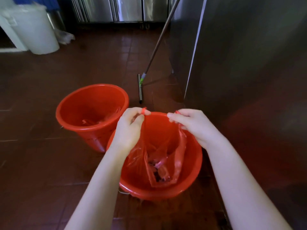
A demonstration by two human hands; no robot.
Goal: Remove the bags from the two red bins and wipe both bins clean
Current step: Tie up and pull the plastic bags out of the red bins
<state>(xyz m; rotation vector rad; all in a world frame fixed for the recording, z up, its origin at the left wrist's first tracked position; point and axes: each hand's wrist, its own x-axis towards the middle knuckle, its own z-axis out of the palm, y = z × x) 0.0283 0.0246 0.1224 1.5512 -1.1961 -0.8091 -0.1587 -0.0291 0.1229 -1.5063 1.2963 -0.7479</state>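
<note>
Two red bins stand on the brown tiled floor. The near bin (191,176) holds a red plastic bag (159,146) with dark scraps at its bottom. My left hand (128,130) pinches one top edge of that bag, and my right hand (191,125) pinches the other, so the bag's mouth is stretched taut between them above the bin. The far bin (74,123), to the left, has a crumpled red bag (99,121) lying in its bottom.
A floor squeegee (140,87) with a long handle leans against the tall steel cabinet (240,63) on the right. A white lined bin (34,29) stands at the back left. Steel cabinet fronts (116,9) run along the back wall.
</note>
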